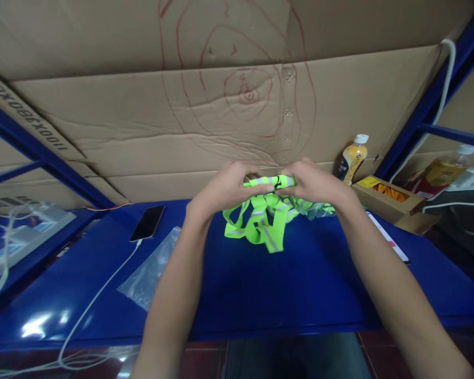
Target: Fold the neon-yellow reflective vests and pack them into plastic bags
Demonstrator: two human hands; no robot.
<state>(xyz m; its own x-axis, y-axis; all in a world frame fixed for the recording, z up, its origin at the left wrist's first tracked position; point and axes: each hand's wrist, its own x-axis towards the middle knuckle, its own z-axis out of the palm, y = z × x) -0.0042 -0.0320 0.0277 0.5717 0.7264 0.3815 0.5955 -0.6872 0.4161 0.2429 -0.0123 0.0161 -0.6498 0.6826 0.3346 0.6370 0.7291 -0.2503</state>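
Note:
Both my hands are raised over the middle of a blue table (260, 295). My left hand (225, 190) and my right hand (314, 184) each pinch one end of a neon-green strap vest with grey reflective stripes (260, 223). Its top band is stretched between my fingers. The remaining loops hang in a tangle below and touch the table. Some clear plastic (314, 209) lies under my right wrist.
A black phone (147, 222) on a white cable lies at the left, beside a clear plastic bag (150, 273). A juice bottle (353, 158), a cardboard box (391, 202) and another bottle (444, 168) stand at the right. Corrugated cardboard (142, 116) forms the back wall.

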